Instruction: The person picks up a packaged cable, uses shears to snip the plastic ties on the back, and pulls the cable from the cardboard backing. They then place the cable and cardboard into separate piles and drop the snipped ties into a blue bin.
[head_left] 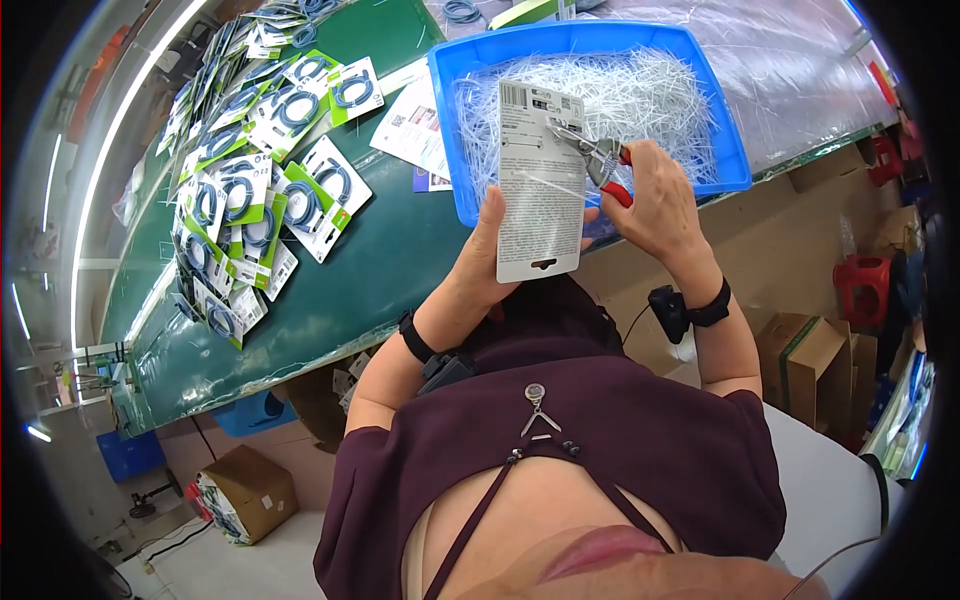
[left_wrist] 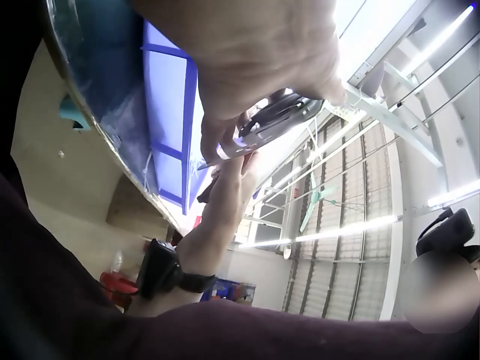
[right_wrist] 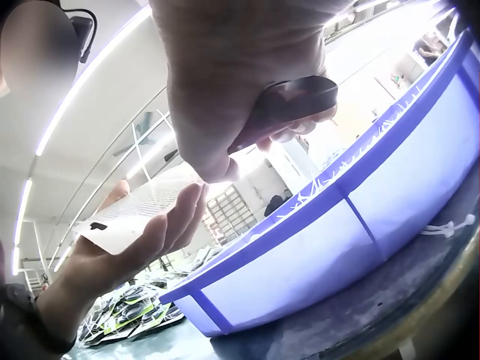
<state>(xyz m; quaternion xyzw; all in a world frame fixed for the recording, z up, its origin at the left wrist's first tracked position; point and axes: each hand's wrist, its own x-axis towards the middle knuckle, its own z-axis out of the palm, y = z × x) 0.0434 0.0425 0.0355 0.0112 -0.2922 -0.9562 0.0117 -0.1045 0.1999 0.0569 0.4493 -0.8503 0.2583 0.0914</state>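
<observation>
My left hand (head_left: 478,262) grips a printed packaging card (head_left: 540,215) upright, its text side facing me. In the left wrist view a dark coiled cable (left_wrist: 281,112) shows on the card's other face. My right hand (head_left: 665,205) holds red-handled cutting pliers (head_left: 603,163), their tips at the upper part of the card. A thin white plastic strip (head_left: 553,185) slants across the printed text. In the right wrist view, a pliers handle (right_wrist: 296,105) lies inside my curled right hand (right_wrist: 232,90), with the card (right_wrist: 139,217) beyond it.
Behind the card stands a blue bin (head_left: 735,150) full of thin white plastic strips (head_left: 650,95). A heap of carded cables (head_left: 250,185) covers the left of the green table (head_left: 380,270). Printed sheets (head_left: 415,125) lie beside the bin. Cardboard boxes (head_left: 815,360) stand below right.
</observation>
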